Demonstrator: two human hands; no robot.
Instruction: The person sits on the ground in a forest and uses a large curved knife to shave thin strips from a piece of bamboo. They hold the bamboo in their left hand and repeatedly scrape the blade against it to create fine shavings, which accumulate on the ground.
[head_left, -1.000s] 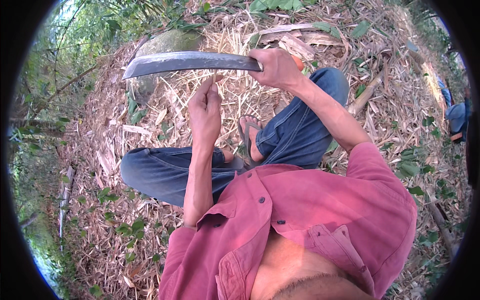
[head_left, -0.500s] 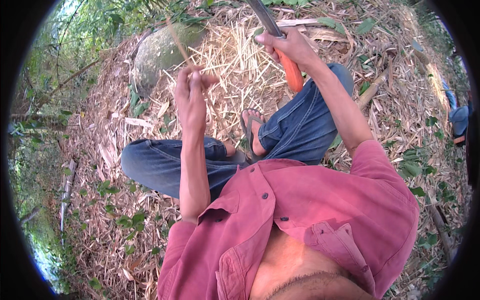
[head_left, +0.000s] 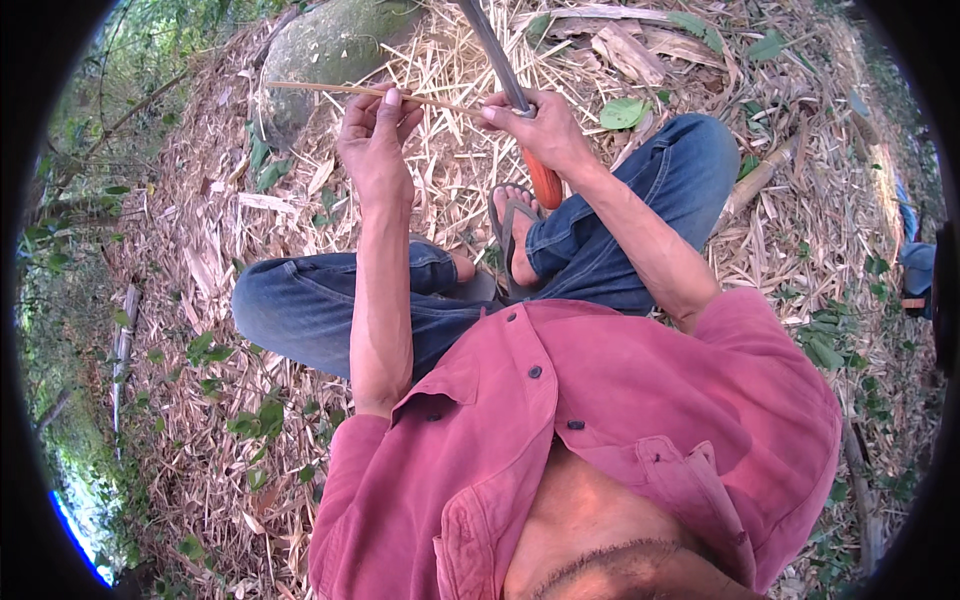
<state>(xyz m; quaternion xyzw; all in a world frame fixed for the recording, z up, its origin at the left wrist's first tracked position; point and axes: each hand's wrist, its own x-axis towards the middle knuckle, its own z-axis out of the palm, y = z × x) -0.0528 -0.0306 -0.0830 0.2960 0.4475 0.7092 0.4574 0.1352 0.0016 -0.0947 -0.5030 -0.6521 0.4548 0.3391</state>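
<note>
A thin tan stick (head_left: 315,87), seemingly split bamboo, lies level between my hands. My left hand (head_left: 378,140) pinches it between thumb and fingertips. My right hand (head_left: 545,130) is wrapped round a long-bladed knife (head_left: 492,50) with an orange handle (head_left: 542,181). The blade points away, up past the frame's top edge. The right thumb and forefinger also meet the stick's right end beside the blade; whether they grip it I cannot tell. Pale slivers (head_left: 455,70) litter the ground beneath both hands.
A large rounded stone (head_left: 330,50) stands beyond my left hand. My crossed legs in jeans (head_left: 640,210) and a sandalled foot (head_left: 517,225) are close below. Dry leaves and husks cover the ground, with bamboo poles (head_left: 755,185) at right. Part of a person in blue (head_left: 917,268) shows at the far right.
The stick has swung from steeply upright to nearly level. My right hand has come left and nearer with the knife, its fingers now at the stick's end.
</note>
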